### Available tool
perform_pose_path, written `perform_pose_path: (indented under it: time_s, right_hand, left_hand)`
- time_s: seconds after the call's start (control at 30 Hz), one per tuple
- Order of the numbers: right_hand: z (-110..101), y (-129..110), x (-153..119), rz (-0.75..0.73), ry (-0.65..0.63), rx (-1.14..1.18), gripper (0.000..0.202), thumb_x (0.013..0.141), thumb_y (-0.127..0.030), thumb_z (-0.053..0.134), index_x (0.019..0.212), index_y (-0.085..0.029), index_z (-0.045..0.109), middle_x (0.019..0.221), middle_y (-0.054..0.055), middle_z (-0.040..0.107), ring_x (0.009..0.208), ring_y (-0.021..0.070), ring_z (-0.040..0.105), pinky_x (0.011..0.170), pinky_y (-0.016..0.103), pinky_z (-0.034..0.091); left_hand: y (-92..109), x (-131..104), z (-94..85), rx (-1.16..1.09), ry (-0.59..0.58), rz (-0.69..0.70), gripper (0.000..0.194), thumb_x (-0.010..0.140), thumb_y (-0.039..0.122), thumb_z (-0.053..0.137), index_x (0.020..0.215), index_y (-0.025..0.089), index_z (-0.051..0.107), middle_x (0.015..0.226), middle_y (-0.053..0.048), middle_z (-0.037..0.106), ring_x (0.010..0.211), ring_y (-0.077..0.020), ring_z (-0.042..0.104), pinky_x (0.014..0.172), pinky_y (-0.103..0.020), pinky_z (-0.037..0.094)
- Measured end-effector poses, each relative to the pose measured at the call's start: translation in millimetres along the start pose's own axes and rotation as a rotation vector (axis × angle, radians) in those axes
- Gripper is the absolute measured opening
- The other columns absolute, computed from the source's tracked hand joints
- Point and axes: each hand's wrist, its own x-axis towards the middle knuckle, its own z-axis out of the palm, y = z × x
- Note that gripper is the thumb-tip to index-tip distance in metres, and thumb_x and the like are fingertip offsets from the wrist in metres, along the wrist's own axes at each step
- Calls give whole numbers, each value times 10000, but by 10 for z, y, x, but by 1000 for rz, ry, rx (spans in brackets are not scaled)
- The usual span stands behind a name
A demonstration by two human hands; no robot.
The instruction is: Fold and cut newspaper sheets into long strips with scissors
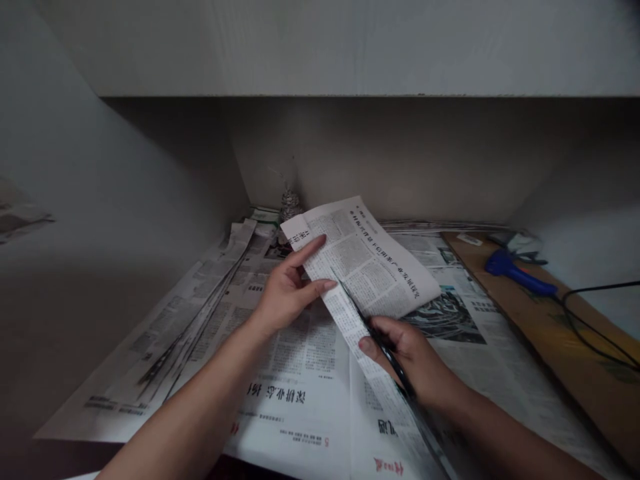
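My left hand (293, 287) pinches a piece of newspaper (360, 250) near its left edge, with the index finger stretched along the top and the thumb lower down. My right hand (407, 357) is closed around the black handles of a pair of scissors (387, 357). The scissor blades lie along the newspaper, where a long strip (353, 327) is partly cut from it. This strip hangs down past my right hand toward the lower edge of the view. The handle loops are mostly hidden by my fingers.
Newspaper sheets (300, 440) cover the tabletop. Long cut strips (200, 300) lie at the left. A coiled paper piece (290, 203) stands at the back. On the right, cardboard (530, 320) carries a blue glue gun (520, 273) with a black cord. A shelf (350, 53) overhangs.
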Motion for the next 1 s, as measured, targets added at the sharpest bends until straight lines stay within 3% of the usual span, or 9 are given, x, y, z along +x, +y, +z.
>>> perform_pose_path:
  time_s: [0.13, 0.37, 0.57, 0.73, 0.9, 1.0]
  right_hand:
    - [-11, -20, 7, -7, 10, -47, 406, 914, -579, 616, 770, -210, 526, 696, -16, 477, 633, 141, 442, 544, 270, 344]
    - [-34, -37, -2, -29, 7, -45, 389, 903, -585, 641, 832, -212, 560, 748, 0, 522, 685, 164, 480, 586, 284, 388]
    - [-13, -63, -20, -20, 10, -6, 412, 911, -596, 633, 805, -215, 515, 795, 14, 554, 723, 169, 498, 608, 288, 408]
    - [1, -40, -15, -27, 19, 0, 431, 946, -620, 565, 837, -202, 564, 751, 4, 523, 683, 157, 465, 588, 290, 388]
    - [-2, -11, 2, -29, 18, 8, 402, 944, -590, 585, 841, -201, 582, 742, 3, 520, 668, 154, 447, 578, 295, 375]
    - [-9, -7, 9, -24, 7, 7, 375, 939, -560, 605, 835, -200, 575, 748, 2, 512, 672, 152, 445, 578, 295, 374]
  left_hand:
    - [34, -21, 27, 20, -40, 33, 765, 739, 320, 863, 1442, 307, 560, 1553, -83, 515, 1422, -341, 478, 1124, -542, 468]
    - [3, -105, 144, 11, -104, 36, 796, 731, 292, 870, 1455, 310, 541, 1617, -99, 412, 1441, -368, 446, 941, -449, 614]
    - [-23, -85, 131, 12, -90, 59, 796, 733, 291, 868, 1458, 297, 539, 1610, -102, 421, 1483, -358, 379, 1059, -515, 536]
    - [-36, -78, 129, 21, -86, 50, 812, 725, 284, 873, 1463, 293, 532, 1614, -102, 411, 1492, -356, 363, 1092, -546, 497]
    - [-47, -63, 121, 3, -88, 47, 830, 716, 295, 879, 1467, 304, 527, 1619, -93, 405, 1466, -353, 412, 1050, -511, 543]
    - [-30, -33, 82, -13, -60, 26, 804, 717, 311, 879, 1450, 300, 549, 1579, -87, 475, 1424, -347, 475, 1084, -529, 514]
